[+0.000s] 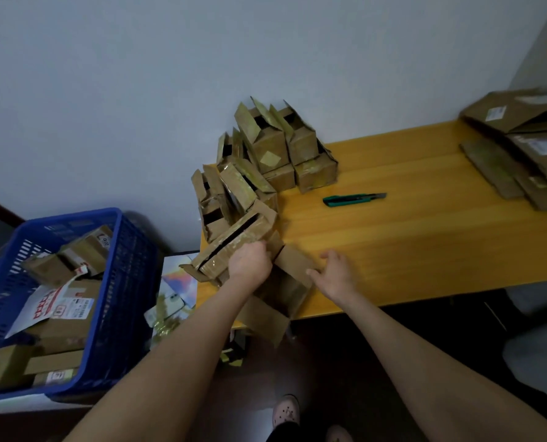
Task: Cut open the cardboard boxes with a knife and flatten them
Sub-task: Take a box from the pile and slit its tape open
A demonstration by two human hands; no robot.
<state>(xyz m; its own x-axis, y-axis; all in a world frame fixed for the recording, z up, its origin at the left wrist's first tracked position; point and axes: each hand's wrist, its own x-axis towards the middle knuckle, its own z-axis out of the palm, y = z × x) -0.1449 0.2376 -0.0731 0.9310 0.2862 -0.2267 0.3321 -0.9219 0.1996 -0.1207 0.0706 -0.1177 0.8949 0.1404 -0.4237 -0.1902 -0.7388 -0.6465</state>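
Blue plastic basket [132,250] at your left, holding cartons. Left end of yellow wooden table [425,244] crowded by heap of slit-open boxes [266,148]; flattened stack [521,148] far right. Green knife [353,199] lies mid-table, well apart from both hands. Your left hand [248,263] curls over edge of glossy taped box [230,247], gripping it. Your right hand [336,272], fingers loosely spread, rests on flap of open box [291,282] overhanging table edge.
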